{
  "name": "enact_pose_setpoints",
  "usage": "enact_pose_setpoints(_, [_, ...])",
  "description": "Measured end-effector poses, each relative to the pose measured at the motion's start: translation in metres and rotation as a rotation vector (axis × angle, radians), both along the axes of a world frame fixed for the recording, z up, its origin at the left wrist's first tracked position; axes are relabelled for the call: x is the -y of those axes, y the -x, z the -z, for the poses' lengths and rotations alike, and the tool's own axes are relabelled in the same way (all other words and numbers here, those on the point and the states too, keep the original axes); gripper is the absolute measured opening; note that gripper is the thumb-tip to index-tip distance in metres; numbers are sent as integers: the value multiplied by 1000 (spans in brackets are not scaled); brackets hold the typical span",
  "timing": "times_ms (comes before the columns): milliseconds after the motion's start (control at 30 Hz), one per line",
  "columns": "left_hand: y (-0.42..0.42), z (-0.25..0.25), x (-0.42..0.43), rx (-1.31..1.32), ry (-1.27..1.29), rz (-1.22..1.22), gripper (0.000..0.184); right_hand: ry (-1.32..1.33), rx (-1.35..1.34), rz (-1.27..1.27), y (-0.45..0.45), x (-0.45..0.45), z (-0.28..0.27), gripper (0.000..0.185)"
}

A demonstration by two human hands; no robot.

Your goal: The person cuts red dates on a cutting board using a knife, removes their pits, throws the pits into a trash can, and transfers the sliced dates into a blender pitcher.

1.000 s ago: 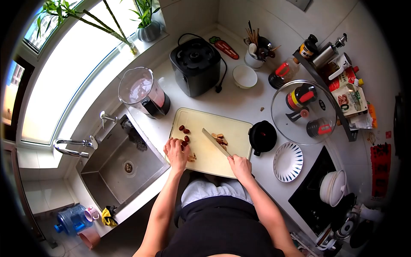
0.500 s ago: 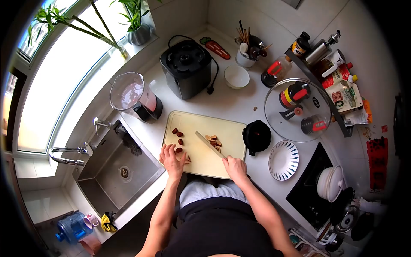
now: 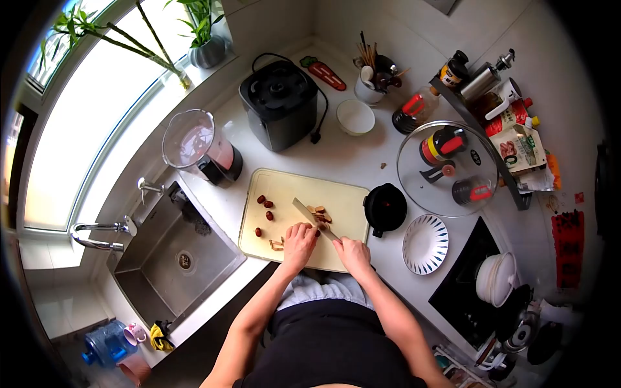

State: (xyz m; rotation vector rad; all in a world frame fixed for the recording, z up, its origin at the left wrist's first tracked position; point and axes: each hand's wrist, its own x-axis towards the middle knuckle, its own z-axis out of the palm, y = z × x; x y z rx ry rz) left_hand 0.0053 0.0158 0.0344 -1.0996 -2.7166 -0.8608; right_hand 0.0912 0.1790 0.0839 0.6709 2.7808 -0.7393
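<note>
My right hand [image 3: 353, 254] grips the handle of a kitchen knife [image 3: 309, 213], its blade pointing up and left over a cream cutting board [image 3: 349, 194]. Close beside the blade is my left hand [image 3: 300, 243], fingers drawn together on what looks like a red date [image 3: 317, 233], mostly hidden. Cut date pieces [image 3: 321, 214] lie just beyond the blade. Several whole red dates [image 3: 269, 215] are scattered over the board's left part. Small pale scraps, perhaps pits [image 3: 277, 244], sit left of my left hand.
A black lidded container [image 3: 385, 209] touches the board's right side, near a patterned plate [image 3: 425, 244]. Behind stand a blender jug [image 3: 200, 149], its black base [image 3: 279, 103] and a white bowl [image 3: 355, 117]. Left is a sink [image 3: 149, 271]; right, a cooktop [image 3: 462, 284] and glass lid [image 3: 420, 178].
My left hand has moved right, from the whole dates to the knife blade, with its fingers now closed together. One date lies farther left. My right hand keeps the knife nearly in place.
</note>
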Motion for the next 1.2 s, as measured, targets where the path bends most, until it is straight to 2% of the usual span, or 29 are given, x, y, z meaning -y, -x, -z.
enact_pose_setpoints(200, [-5, 10, 3, 17, -143, 81, 32, 68, -32, 6, -6, 2, 0, 34])
enact_pose_setpoints(267, [-5, 13, 5, -68, -171, 64, 32, 56, -45, -2, -7, 3, 3, 34])
enact_pose_setpoints(667, [-5, 26, 11, -83, -180, 120, 34, 42, -35, -25, -7, 5, -3, 35])
enact_pose_setpoints(767, [-5, 29, 13, -72, -198, 140, 43, 23, -15, -69, -8, 2, -23, 34])
enact_pose_setpoints(967, [-5, 25, 13, -55, -190, 124, 41, -21, 60, -121, -16, 0, -73, 34])
enact_pose_setpoints(1200, [-3, 19, 13, -36, -169, 121, 40, -17, 73, -126, -13, 5, -52, 31])
